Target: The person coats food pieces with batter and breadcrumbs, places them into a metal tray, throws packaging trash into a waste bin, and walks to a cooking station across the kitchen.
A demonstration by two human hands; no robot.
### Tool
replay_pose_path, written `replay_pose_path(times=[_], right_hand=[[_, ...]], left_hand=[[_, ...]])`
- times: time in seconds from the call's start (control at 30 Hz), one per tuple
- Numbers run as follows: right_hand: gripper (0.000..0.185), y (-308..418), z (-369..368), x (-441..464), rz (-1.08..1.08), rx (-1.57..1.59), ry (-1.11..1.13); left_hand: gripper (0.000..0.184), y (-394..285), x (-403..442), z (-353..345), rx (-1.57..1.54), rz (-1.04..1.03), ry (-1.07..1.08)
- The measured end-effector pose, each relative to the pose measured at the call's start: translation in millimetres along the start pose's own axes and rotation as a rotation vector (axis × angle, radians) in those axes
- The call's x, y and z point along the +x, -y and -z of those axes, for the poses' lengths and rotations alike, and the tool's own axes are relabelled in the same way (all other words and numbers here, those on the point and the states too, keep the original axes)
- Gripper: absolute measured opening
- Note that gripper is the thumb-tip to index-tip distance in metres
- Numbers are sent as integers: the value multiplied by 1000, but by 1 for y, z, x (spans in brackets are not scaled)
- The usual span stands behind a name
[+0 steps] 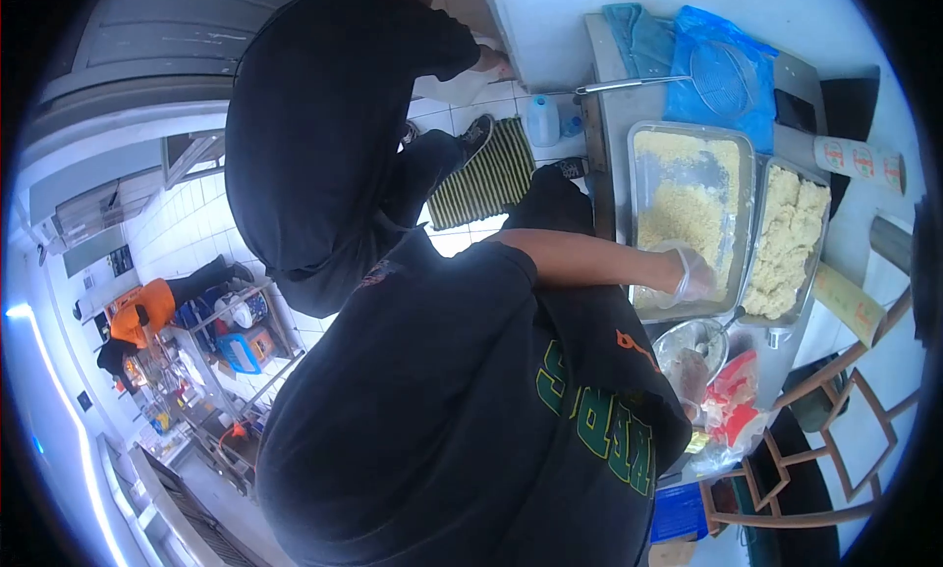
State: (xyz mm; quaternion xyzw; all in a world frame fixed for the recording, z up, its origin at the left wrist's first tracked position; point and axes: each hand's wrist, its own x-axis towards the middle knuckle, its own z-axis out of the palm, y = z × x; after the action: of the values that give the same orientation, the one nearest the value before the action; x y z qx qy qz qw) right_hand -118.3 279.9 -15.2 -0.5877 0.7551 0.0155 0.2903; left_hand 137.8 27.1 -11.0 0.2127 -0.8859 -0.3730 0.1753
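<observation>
I wear a black short-sleeved T-shirt [422,410] with green, yellow-edged block letters [595,425]; a clear plastic glove [680,265] covers my left hand [694,276].

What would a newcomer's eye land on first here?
Probably the large tray of pale yellow crumbs right of centre, with a clear-gloved hand reaching into it. Beside it on the right sits a second tray heaped with lumpy, dough-like stuff. Above them, a vivid blue bag stands out, a round wire strainer lying on it.
</observation>
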Motion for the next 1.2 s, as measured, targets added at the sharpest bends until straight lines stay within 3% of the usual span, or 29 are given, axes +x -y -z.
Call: replay_pose_path(times=[0.23, 0.37, 0.4, 0.47, 0.53, 0.6, 0.7, 0.8, 0.87, 1.0, 1.1, 1.17, 1.2], right_hand=[[27, 0, 8, 5, 251, -152, 85], [27, 21, 3, -2, -243, 476, -73], [27, 27, 2, -4, -257, 481, -78], [25, 35, 3, -9, -247, 411, -98], [25, 24, -8, -13, -160, 293, -123], [24, 20, -14, -18, -76, 174, -146], [26, 38, -3, -21, -98, 170, -136], [26, 59, 9, -21, -265, 335, -138], [24, 58, 6, -22, -227, 196, -166], [29, 62, 7, -23, -323, 351, -125], [29, 40, -10, -32, -326, 523, -192], [30, 43, -9, -31, -263, 179, -187], [30, 50, -7, -27, -257, 192, -188]], left_hand=[[17, -3, 9, 22, 1, 51, 110], [18, 11, 13, 29, 68, -5, 208], [18, 16, 12, 26, 62, -15, 219], [15, 35, 6, 5, -139, -140, -14], [13, 71, 13, -59, -333, -145, -59], [11, 74, 17, -72, -529, -145, -100], [14, 52, 24, -38, -187, -164, 44], [21, 41, 29, -22, -142, -347, -180], [23, 24, 28, 5, -45, 21, 35], [24, 29, 34, 0, -131, 33, 70], [25, 36, 34, -3, -57, -104, 100], [22, 44, 37, -11, -51, -130, 80], [22, 48, 39, -13, -39, -127, 87]])
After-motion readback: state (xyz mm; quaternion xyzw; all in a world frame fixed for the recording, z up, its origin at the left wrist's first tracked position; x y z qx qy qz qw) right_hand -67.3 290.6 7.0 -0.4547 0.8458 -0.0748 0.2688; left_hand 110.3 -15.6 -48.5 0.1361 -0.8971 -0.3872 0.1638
